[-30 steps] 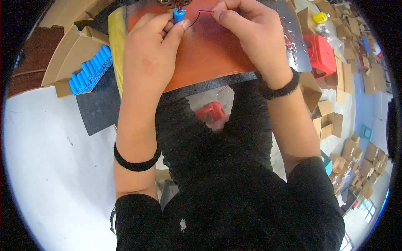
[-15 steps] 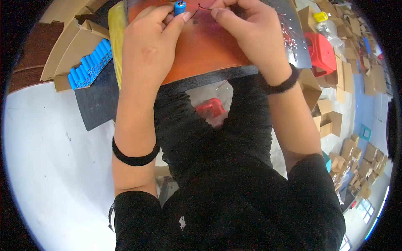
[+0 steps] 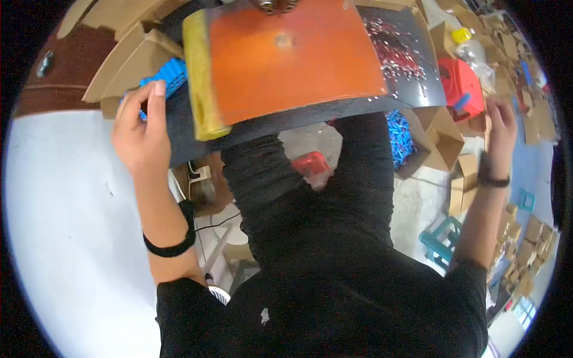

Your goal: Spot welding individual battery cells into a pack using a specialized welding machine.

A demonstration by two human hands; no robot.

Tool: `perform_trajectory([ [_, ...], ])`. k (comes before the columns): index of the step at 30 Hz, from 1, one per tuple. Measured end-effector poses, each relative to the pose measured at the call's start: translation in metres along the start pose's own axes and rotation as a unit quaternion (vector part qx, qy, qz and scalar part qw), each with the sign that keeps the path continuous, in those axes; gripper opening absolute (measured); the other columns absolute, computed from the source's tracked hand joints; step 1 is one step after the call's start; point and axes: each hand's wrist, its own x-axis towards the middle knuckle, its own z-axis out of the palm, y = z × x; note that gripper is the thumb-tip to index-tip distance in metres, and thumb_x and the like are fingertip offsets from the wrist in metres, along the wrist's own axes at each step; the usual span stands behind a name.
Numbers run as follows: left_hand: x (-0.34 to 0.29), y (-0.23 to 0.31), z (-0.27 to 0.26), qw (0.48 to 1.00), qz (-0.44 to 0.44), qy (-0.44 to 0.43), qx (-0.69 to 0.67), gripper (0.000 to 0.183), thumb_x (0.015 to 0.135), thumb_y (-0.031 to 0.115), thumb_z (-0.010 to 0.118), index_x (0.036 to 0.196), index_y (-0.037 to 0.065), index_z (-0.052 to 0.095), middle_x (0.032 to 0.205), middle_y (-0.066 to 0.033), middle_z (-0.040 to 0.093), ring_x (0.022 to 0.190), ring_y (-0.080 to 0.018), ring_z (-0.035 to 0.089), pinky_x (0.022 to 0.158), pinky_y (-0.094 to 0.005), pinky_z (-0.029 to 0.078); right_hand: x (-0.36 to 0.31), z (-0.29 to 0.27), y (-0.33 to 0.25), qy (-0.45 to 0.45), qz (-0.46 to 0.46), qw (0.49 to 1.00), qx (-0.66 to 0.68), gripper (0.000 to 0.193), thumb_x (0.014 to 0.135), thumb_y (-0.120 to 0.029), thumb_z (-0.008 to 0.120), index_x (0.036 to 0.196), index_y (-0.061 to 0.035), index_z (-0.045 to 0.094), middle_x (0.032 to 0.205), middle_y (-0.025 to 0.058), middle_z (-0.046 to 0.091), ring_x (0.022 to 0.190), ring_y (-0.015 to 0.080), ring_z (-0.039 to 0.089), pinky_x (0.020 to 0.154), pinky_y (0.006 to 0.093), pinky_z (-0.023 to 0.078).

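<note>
Across the upper middle of the frame we see the table [image 3: 298,122], a dark slab whose near edge bends with the lens. On it lies a big orange mat [image 3: 292,65], smooth and slightly blurred, with a yellow sponge-like strip [image 3: 200,77] along its left edge. On the table's upper right part, a scatter of tiny silver and red bits [image 3: 397,53] glints on the dark surface.

At the upper left, beside the table's left edge, we make out a batch of blue parts [image 3: 170,77] in a cardboard box [image 3: 122,65]; they look ribbed, set in rows. Our left hand [image 3: 140,131] sits just in front of them, fingers spread and reaching up, thumb raised against the table's edge. It grips nothing that we can see; whether the fingertips touch the blue parts we cannot tell. A black band circles that forearm lower down.

At the right of the frame our right hand [image 3: 501,128] is lifted away from the table, near a red stool [image 3: 459,80] and cardboard boxes [image 3: 439,140]. It is blurred, fingers loosely curled; we cannot tell if it holds anything.
</note>
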Motion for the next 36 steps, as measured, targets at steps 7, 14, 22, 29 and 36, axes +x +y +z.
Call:
perform_trajectory([
  [7, 0.035, -0.039, 0.009, 0.925, 0.139, -0.174, 0.307, 0.032, 0.085, 0.021, 0.066, 0.114, 0.008, 0.064, 0.109, -0.0148, 0.064, 0.102, -0.0356, 0.06, 0.086, -0.0441, 0.048, 0.008, -0.126, 0.159, 0.09, 0.029, 0.947, -0.307, 0.046, 0.09, -0.02, 0.064, 0.13, -0.0015, 0.052, 0.121, 0.0154, 0.061, 0.109, 0.0256, 0.059, 0.094, 0.0375, 0.047],
  [14, 0.05, -0.069, 0.026, 0.868, 0.119, -0.215, 0.431, 0.042, 0.081, 0.022, 0.069, 0.121, 0.01, 0.06, 0.117, -0.0129, 0.061, 0.109, -0.0348, 0.058, 0.089, -0.0457, 0.048, 0.006, 0.074, 0.01, -0.036, -0.152, 0.975, -0.16, 0.024, 0.088, -0.014, 0.062, 0.11, -0.005, 0.064, 0.106, 0.0103, 0.064, 0.099, 0.0236, 0.061, 0.088, 0.0338, 0.048],
  [22, 0.045, -0.069, 0.011, 0.885, 0.077, -0.201, 0.413, 0.035, 0.082, 0.017, 0.067, 0.116, 0.008, 0.063, 0.114, -0.0174, 0.06, 0.103, -0.0392, 0.059, 0.089, -0.047, 0.047, 0.033, 0.159, -0.004, -0.122, -0.195, 0.921, -0.314, 0.021, 0.085, -0.022, 0.062, 0.099, -0.0058, 0.067, 0.099, 0.0168, 0.062, 0.096, 0.0372, 0.06, 0.084, 0.046, 0.049],
  [29, 0.043, -0.078, 0.004, 0.916, 0.047, -0.183, 0.355, 0.025, 0.083, 0.011, 0.064, 0.108, 0.005, 0.065, 0.106, -0.0212, 0.062, 0.099, -0.0432, 0.059, 0.087, -0.049, 0.048, 0.041, 0.155, -0.021, -0.088, -0.202, 0.936, -0.273, 0.017, 0.092, -0.02, 0.055, 0.096, -0.0055, 0.061, 0.093, 0.0184, 0.064, 0.089, 0.0389, 0.061, 0.075, 0.0466, 0.049],
  [36, 0.062, -0.076, 0.007, 0.91, 0.055, -0.212, 0.352, 0.026, 0.081, 0.011, 0.067, 0.105, 0.001, 0.064, 0.098, -0.0251, 0.065, 0.096, -0.0424, 0.061, 0.083, -0.0495, 0.048, 0.043, 0.142, -0.043, -0.025, -0.228, 0.967, -0.11, 0.015, 0.096, -0.017, 0.053, 0.106, -0.0055, 0.055, 0.091, 0.0175, 0.065, 0.084, 0.0354, 0.064, 0.072, 0.0382, 0.049],
])
